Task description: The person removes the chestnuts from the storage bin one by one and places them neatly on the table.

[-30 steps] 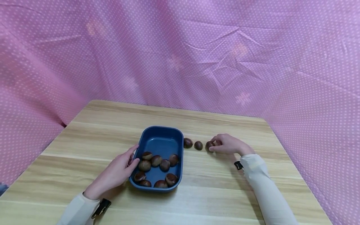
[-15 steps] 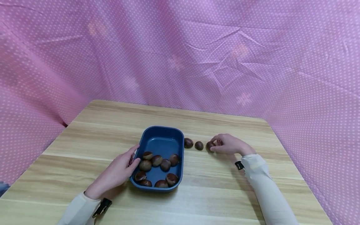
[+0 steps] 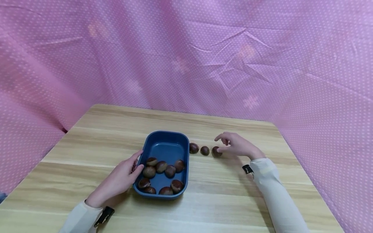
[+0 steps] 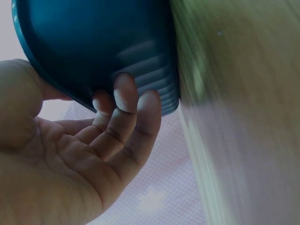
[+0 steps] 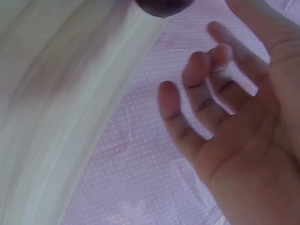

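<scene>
Right hand (image 3: 237, 145) lets go of the end chestnut (image 3: 216, 152)

At the left, the left hand (image 3: 118, 181) grips the tray (image 3: 167, 150) by its left wall, thumb at the rim and bent fingers against the outside, just as half a second ago. The tray stands around the middle of the table (image 3: 233, 204), well apart from the far-left corner. Nine chestnuts (image 3: 170, 171) sit in its near half, unmoved. Beyond its right wall, three more form a row toward the table's right edge: the first chestnut (image 3: 194, 148) just beside the tray, then the middle chestnut (image 3: 205, 150), then the end one. Here the right hand has loosened: its forefinger has lifted, fingers spread and lightly bent, gripping nothing; whether the thumb tip touches the end chestnut I cannot tell. That chestnut now seems to rest by itself, its spot in the row apparently settled.

The tray is dark blue and smooth, round-cornered, faintly ridged outside. The chestnuts are glossy, brown and plump, some with paler patches. The table has pale, streaky wood grain; creased, polka-dotted pink cloth (image 3: 175, 64) hangs beyond its far edge.
</scene>
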`<state>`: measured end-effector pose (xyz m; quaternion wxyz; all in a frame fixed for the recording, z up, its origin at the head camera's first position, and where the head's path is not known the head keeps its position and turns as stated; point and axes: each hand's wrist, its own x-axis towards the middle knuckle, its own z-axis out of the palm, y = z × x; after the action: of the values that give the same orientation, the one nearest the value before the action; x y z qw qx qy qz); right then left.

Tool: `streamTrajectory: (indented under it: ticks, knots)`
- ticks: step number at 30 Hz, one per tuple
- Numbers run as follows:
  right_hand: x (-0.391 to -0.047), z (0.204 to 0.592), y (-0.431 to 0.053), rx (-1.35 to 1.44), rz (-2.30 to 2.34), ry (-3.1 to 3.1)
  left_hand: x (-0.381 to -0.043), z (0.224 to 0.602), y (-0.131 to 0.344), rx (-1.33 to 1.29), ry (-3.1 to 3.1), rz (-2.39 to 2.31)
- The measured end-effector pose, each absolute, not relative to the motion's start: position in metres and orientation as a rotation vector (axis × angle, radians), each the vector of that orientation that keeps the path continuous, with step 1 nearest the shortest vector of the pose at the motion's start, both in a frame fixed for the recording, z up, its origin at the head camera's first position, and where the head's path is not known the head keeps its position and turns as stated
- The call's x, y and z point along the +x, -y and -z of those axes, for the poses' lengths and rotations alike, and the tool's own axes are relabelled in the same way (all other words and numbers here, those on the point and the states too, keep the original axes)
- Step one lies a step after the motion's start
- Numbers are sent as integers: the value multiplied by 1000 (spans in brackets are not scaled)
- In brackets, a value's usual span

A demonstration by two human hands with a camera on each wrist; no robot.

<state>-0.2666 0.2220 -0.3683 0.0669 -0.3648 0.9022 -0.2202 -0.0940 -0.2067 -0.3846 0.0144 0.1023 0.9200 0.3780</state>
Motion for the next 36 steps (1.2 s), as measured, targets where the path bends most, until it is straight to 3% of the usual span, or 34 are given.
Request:
streamTrajectory:
  ticks: [10, 26, 36]
  knots:
    - [-260, 350, -181, -1246, 731, -2635, -94, 386, 207, 328, -2872, -1181]
    - [-258, 336, -96, -1817, 492, -2447, -98, 385, 210, 336, -2867, -1185]
    - [-250, 342, -67, -1739, 353, -2343, -100, 385, 210, 326, -2851, -1191]
